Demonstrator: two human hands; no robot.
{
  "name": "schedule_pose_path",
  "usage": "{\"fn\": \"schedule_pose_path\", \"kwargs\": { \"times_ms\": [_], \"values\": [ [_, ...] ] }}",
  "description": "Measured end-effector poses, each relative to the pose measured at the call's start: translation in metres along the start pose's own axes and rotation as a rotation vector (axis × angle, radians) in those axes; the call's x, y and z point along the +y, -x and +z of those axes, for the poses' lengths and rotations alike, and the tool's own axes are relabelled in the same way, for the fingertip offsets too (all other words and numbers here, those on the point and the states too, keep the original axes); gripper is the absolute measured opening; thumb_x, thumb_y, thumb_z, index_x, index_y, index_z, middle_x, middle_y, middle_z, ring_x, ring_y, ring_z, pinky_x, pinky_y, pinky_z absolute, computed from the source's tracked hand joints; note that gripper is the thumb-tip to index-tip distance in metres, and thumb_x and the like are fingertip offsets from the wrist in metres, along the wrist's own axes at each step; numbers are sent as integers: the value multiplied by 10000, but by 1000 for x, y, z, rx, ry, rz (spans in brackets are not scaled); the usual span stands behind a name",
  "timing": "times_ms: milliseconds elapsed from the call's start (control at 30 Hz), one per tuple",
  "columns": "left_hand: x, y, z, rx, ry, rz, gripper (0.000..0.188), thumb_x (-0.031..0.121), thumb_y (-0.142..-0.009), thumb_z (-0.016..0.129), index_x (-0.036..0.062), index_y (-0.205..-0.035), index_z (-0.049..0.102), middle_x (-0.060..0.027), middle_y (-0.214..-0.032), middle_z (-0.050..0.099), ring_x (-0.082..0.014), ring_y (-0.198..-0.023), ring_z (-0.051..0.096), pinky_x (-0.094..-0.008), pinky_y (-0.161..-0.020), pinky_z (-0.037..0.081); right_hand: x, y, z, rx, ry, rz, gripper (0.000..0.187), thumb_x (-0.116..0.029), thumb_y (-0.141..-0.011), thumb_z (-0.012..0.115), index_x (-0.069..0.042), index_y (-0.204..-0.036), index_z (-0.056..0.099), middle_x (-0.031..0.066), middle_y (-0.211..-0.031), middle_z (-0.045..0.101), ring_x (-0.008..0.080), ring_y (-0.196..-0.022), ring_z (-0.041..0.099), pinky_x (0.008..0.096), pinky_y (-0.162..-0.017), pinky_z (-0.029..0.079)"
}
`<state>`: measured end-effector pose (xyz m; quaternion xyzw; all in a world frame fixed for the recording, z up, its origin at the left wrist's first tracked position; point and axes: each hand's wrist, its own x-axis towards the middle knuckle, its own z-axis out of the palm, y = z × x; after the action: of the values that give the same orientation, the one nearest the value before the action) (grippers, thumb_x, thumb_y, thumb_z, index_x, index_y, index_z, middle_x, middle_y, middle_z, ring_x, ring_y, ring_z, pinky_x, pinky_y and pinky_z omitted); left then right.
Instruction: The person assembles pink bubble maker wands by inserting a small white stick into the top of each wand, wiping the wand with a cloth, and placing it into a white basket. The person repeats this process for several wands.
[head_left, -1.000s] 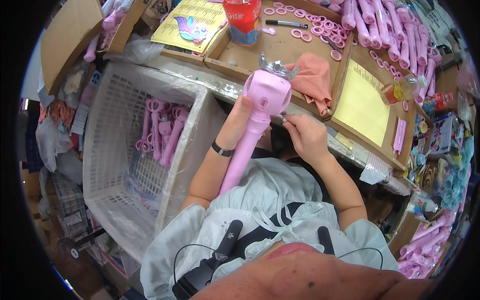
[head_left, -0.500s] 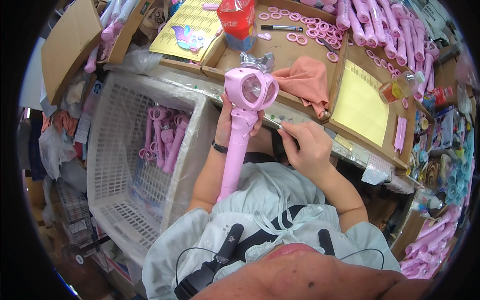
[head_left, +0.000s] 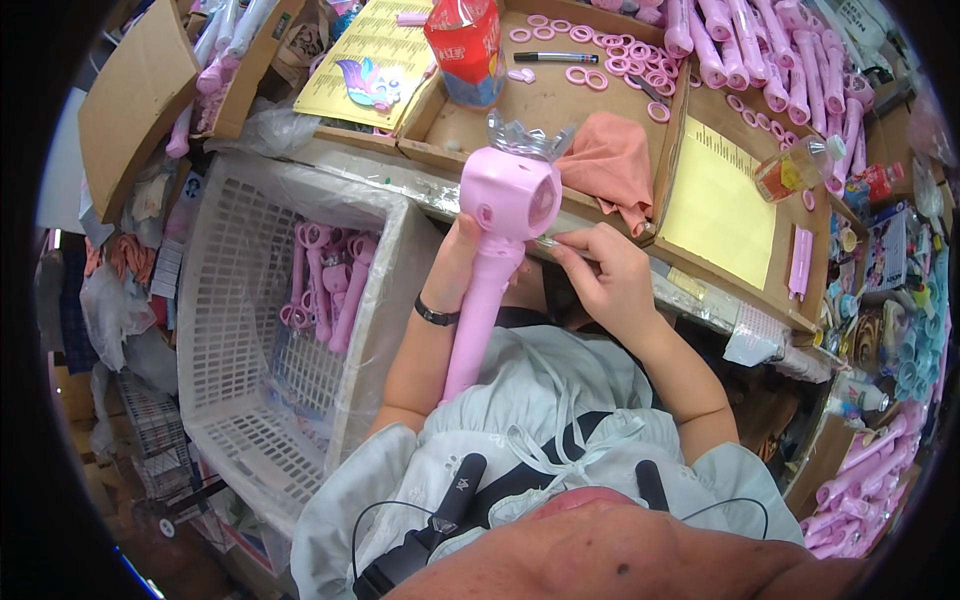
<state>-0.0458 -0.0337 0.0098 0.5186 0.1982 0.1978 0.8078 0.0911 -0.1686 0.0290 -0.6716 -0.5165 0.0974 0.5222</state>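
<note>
My left hand (head_left: 458, 255) is closed around the neck of a pink toy wand (head_left: 472, 325). The wand stands tilted, its lower end against my clothes and its round head up. A silver crown (head_left: 532, 140) tops the head, which has an oval window on its right side. Close to the right of the neck, my right hand (head_left: 612, 278) pinches a small, thin, light-coloured piece (head_left: 546, 241). Its far end points at the wand; what kind of thing it is, and whether it touches, I cannot make out.
To my left, a white plastic basket (head_left: 235, 330) holds several pink wands (head_left: 325, 280). Ahead, a cardboard tray (head_left: 425, 125) carries pink rings (head_left: 640, 50), a marker (head_left: 555, 58), an orange cloth (head_left: 607, 165) and a red-labelled bottle (head_left: 465, 50). More pink handles (head_left: 760, 45) lie piled far right.
The wand has turned in my left hand, so its window now faces right. My right hand has moved slightly up and left, bringing the small piece close to the neck.
</note>
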Motion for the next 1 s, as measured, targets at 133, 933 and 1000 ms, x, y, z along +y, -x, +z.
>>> {"fn": "schedule_pose_path", "kwargs": {
  "times_ms": [133,933,1000],
  "values": [
    [3,2,10,84,-123,128,863,749,-718,478,-23,-1104,497,-119,-747,619,-145,-542,603,-230,-427,478,10,0,-1,-52,-271,204,149,-118,-825,643,30,-832,623,78,-718,619,140,-677,611,246,-567,462],
    [-9,13,-4,-45,11,89,940,641,-729,590,26,-1355,252,-104,-996,579,-145,-730,610,-244,-550,500,9,18,4,34,49,-119,68,-45,-816,594,9,-859,588,145,-724,569,255,-630,557,309,-567,437],
    [-12,14,-6,-83,52,82,964,626,-724,613,21,-1374,235,-104,-1102,545,-160,-872,591,-269,-688,497,10,19,2,9,18,-84,76,-71,-831,590,3,-848,589,122,-692,554,231,-602,538,308,-534,420]
  ]
}}
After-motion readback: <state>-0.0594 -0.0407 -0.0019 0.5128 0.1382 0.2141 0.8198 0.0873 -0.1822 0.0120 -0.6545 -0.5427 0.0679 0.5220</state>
